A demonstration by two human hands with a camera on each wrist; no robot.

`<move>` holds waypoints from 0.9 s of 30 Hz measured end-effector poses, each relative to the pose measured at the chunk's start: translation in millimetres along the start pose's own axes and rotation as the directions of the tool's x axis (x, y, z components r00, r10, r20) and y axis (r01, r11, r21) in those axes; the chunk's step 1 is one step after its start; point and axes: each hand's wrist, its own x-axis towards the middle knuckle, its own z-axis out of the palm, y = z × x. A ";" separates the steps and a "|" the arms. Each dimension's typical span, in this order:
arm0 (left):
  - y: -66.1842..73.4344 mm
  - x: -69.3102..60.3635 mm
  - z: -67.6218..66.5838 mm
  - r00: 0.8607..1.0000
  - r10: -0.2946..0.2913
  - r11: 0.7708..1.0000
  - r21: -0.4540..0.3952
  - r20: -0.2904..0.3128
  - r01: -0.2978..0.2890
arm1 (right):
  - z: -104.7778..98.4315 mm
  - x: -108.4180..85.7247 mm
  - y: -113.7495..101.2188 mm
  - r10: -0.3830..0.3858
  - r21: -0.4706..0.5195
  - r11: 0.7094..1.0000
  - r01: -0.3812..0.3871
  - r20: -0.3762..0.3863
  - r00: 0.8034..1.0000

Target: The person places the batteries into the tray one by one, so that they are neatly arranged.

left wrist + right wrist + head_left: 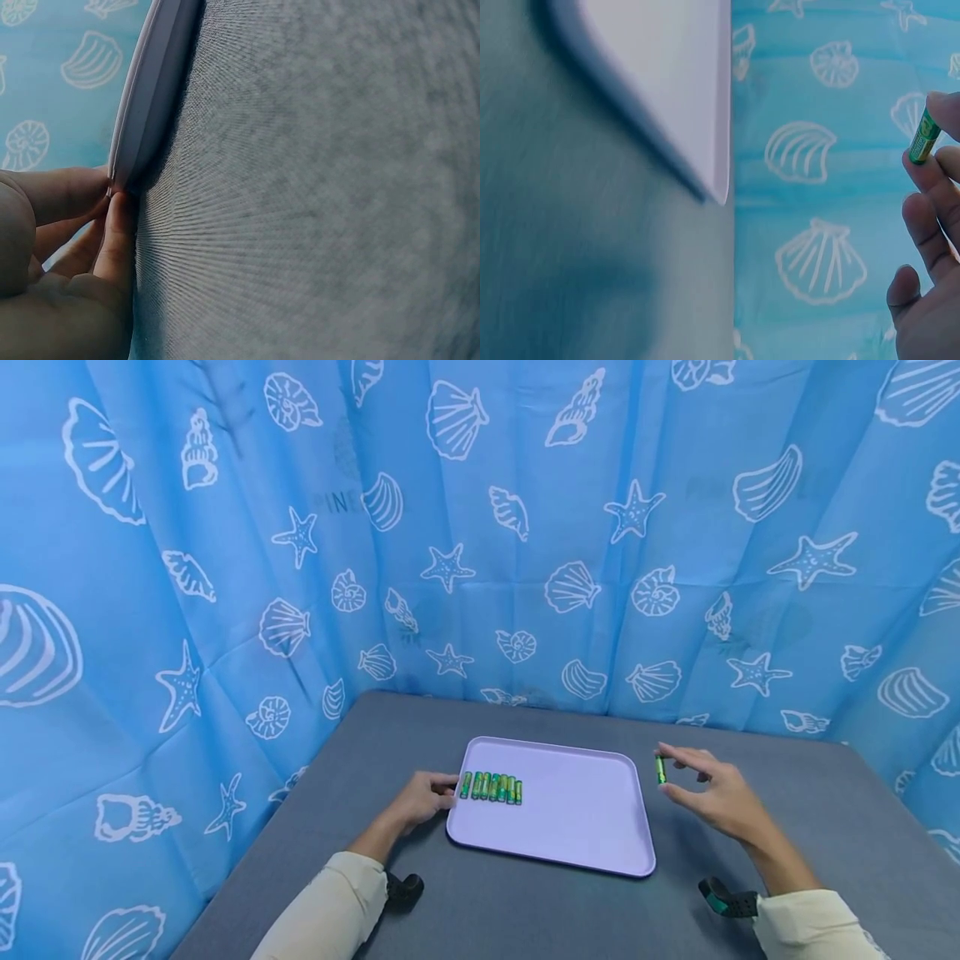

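Observation:
A pale lilac tray (570,827) lies on the grey table, with several green batteries (492,787) side by side in a row near its left edge. My left hand (422,799) pinches the tray's left rim between thumb and fingers; the left wrist view shows the rim (139,112) caught between the fingertips. Off the tray's right side, my right hand (712,789) is raised and pinches one green battery (661,769) by its ends between thumb and index finger. In the right wrist view that battery (924,139) is plain, the other fingers spread loosely below it.
Behind the grey table (405,718) hangs a blue curtain (480,527) with white shells and starfish, which also runs along the left and right sides. A dark strap (405,890) is on the left wrist, another strap (727,900) on the right.

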 end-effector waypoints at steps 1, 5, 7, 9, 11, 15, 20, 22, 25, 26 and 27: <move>0.1 0.1 0.0 1.000 -0.001 1.000 -0.001 0.000 0.001 | 3.0 2.3 -1.5 -0.006 0.007 1.000 0.006 -0.003 1.000; 0.2 0.5 -0.3 1.000 0.002 1.000 -0.004 -0.002 -0.002 | 16.4 11.0 -6.9 -0.032 0.053 0.998 0.033 -0.016 0.999; 0.1 0.6 -0.2 1.000 0.004 1.000 -0.002 0.001 -0.004 | 22.8 14.5 -10.3 -0.041 0.074 0.996 0.043 -0.018 0.999; 0.0 0.6 0.0 1.000 0.004 1.000 -0.002 0.005 -0.004 | 29.1 17.6 -14.2 -0.036 0.088 0.995 0.038 -0.016 0.999; 0.1 0.5 0.4 1.000 0.000 1.000 -0.003 0.007 0.000 | 35.1 20.4 -18.9 -0.028 0.102 0.994 0.028 -0.008 1.000; 0.9 0.4 0.9 1.000 -0.009 1.000 -0.004 0.006 0.009 | 48.1 26.4 -28.3 -0.015 0.130 0.991 0.014 0.005 1.000; 0.9 0.2 0.4 1.000 -0.002 1.000 -0.006 0.006 0.002 | 66.5 33.3 -37.2 -0.001 0.158 0.987 -0.003 0.026 1.000; 0.9 -0.1 0.2 1.000 0.002 1.000 -0.007 0.006 -0.002 | 74.8 35.6 -39.4 0.007 0.177 0.984 -0.013 0.038 0.999; 0.8 -0.3 -0.1 1.000 0.004 1.000 -0.005 0.001 -0.004 | 86.1 38.4 -42.5 0.022 0.197 0.980 -0.033 0.060 0.998; 0.8 -0.3 -0.2 1.000 0.004 1.000 -0.004 -0.001 -0.004 | 89.6 39.4 -43.5 0.024 0.202 0.979 -0.037 0.064 0.998; 0.6 -0.2 -0.3 1.000 0.007 1.000 -0.003 -0.001 -0.007 | 93.5 40.5 -43.9 0.024 0.208 0.977 -0.037 0.066 0.998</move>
